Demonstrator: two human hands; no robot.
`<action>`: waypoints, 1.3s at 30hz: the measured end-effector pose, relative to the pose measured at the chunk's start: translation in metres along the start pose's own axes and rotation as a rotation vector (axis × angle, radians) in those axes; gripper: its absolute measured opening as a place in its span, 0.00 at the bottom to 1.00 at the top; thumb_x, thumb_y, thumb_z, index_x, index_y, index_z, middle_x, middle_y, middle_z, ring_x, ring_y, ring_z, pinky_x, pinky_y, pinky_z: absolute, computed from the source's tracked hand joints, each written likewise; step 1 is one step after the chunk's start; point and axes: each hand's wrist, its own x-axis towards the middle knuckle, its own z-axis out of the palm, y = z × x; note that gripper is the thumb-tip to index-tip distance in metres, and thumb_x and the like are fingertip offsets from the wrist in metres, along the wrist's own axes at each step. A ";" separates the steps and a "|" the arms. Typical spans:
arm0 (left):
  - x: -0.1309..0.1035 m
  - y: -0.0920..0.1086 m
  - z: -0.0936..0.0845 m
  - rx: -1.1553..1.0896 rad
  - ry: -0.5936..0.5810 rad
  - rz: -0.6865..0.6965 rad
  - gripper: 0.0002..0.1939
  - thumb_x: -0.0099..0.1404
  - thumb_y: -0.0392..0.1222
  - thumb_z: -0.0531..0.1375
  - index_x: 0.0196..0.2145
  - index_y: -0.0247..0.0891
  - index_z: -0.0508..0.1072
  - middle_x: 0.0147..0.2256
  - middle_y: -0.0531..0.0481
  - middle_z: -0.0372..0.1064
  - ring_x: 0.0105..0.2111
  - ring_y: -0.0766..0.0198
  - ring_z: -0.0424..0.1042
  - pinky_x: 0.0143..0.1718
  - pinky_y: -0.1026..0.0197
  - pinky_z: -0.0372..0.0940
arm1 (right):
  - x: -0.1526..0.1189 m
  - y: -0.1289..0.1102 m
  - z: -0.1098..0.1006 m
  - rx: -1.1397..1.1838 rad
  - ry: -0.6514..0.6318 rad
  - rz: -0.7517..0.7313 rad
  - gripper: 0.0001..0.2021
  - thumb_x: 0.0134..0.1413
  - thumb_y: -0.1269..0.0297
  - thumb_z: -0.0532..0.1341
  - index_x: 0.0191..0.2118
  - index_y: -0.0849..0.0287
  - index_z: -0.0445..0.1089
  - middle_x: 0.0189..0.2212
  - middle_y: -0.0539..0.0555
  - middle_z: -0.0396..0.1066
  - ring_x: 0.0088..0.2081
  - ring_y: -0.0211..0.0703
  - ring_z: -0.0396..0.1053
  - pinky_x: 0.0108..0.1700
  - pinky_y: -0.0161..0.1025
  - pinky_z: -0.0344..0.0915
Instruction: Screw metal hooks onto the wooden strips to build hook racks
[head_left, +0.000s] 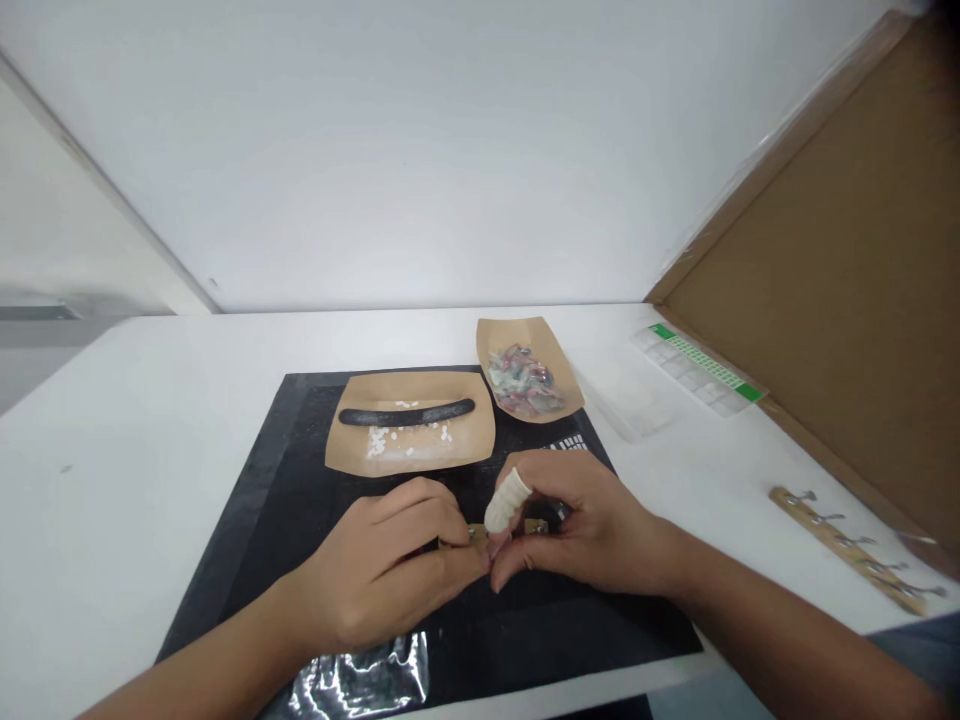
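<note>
My left hand [405,560] is closed over a small wooden strip with metal clips [477,533], which lies low over the black mat and shows only in part between my hands. My right hand [592,520] meets it there, thumb and fingers pinched together. A ribbed white finger cot [508,502] covers its index finger. Whatever the right fingertips pinch is too small and hidden to name. Something dark and shiny [553,512] shows inside the curl of the right hand. Both hands' fingertips almost touch.
Behind my hands a brown paper tray [345,455] holds a black nail file [406,413] and white bits. Another paper tray [511,328] holds crumpled wrappers. To the right are a clear case with a green label [697,365] and a wooden strip with metal clips [847,545]. Clear plastic film [367,675] lies in front.
</note>
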 end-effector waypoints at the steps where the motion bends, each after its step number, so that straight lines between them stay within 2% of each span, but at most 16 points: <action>1: 0.001 0.000 0.000 0.005 -0.016 0.004 0.09 0.71 0.28 0.65 0.48 0.32 0.78 0.37 0.45 0.78 0.40 0.61 0.74 0.40 0.60 0.75 | 0.000 0.000 0.000 -0.011 -0.008 -0.007 0.15 0.43 0.69 0.81 0.36 0.59 0.78 0.32 0.48 0.80 0.31 0.33 0.78 0.35 0.26 0.74; 6: 0.003 0.002 -0.005 0.056 -0.060 0.046 0.09 0.71 0.28 0.64 0.48 0.29 0.77 0.37 0.43 0.78 0.37 0.59 0.74 0.34 0.60 0.72 | 0.000 -0.001 -0.001 -0.026 -0.056 0.006 0.14 0.45 0.68 0.81 0.36 0.60 0.79 0.33 0.50 0.80 0.31 0.34 0.77 0.35 0.27 0.73; 12: 0.003 0.003 -0.009 0.058 -0.093 0.032 0.09 0.72 0.29 0.64 0.49 0.31 0.77 0.38 0.45 0.78 0.36 0.60 0.74 0.34 0.61 0.70 | -0.001 0.002 0.001 0.002 -0.057 0.090 0.16 0.43 0.65 0.82 0.37 0.59 0.79 0.32 0.49 0.79 0.31 0.35 0.77 0.34 0.27 0.73; 14: 0.003 0.005 -0.011 0.063 -0.121 0.034 0.08 0.75 0.30 0.60 0.50 0.31 0.76 0.38 0.46 0.79 0.36 0.60 0.75 0.34 0.60 0.70 | -0.001 0.003 0.002 0.025 -0.062 0.105 0.16 0.43 0.64 0.82 0.37 0.59 0.79 0.32 0.49 0.80 0.31 0.35 0.77 0.34 0.27 0.74; 18: 0.004 0.010 -0.014 0.103 -0.161 0.057 0.15 0.79 0.31 0.51 0.52 0.29 0.76 0.40 0.45 0.81 0.36 0.59 0.78 0.32 0.57 0.69 | -0.002 0.005 0.003 0.088 -0.044 0.158 0.17 0.42 0.61 0.82 0.36 0.59 0.79 0.32 0.49 0.80 0.31 0.36 0.78 0.34 0.28 0.75; 22: 0.006 0.012 -0.016 0.121 -0.151 0.052 0.15 0.78 0.31 0.51 0.51 0.29 0.76 0.39 0.45 0.82 0.33 0.61 0.78 0.30 0.56 0.68 | -0.002 0.004 0.003 0.051 -0.057 0.099 0.17 0.45 0.59 0.81 0.37 0.59 0.78 0.33 0.49 0.79 0.30 0.35 0.76 0.33 0.28 0.74; 28: 0.005 0.012 -0.016 0.152 -0.155 0.081 0.14 0.76 0.29 0.52 0.51 0.27 0.76 0.37 0.44 0.81 0.30 0.60 0.77 0.26 0.55 0.67 | 0.001 -0.001 -0.003 -0.164 -0.112 -0.049 0.14 0.53 0.58 0.78 0.38 0.60 0.78 0.35 0.51 0.76 0.33 0.36 0.73 0.35 0.32 0.71; 32: 0.004 0.012 -0.013 0.142 -0.154 0.061 0.13 0.75 0.29 0.53 0.51 0.28 0.76 0.37 0.46 0.81 0.30 0.61 0.77 0.26 0.55 0.68 | 0.003 -0.002 -0.006 -0.232 -0.145 -0.059 0.11 0.58 0.59 0.75 0.39 0.60 0.78 0.34 0.51 0.77 0.34 0.37 0.73 0.35 0.33 0.69; 39: 0.012 0.015 -0.011 0.152 -0.122 0.026 0.11 0.75 0.30 0.55 0.48 0.28 0.76 0.37 0.48 0.82 0.25 0.64 0.74 0.23 0.55 0.65 | 0.004 -0.003 -0.008 -0.257 -0.152 -0.038 0.09 0.59 0.61 0.75 0.37 0.60 0.78 0.32 0.50 0.78 0.34 0.36 0.73 0.38 0.31 0.69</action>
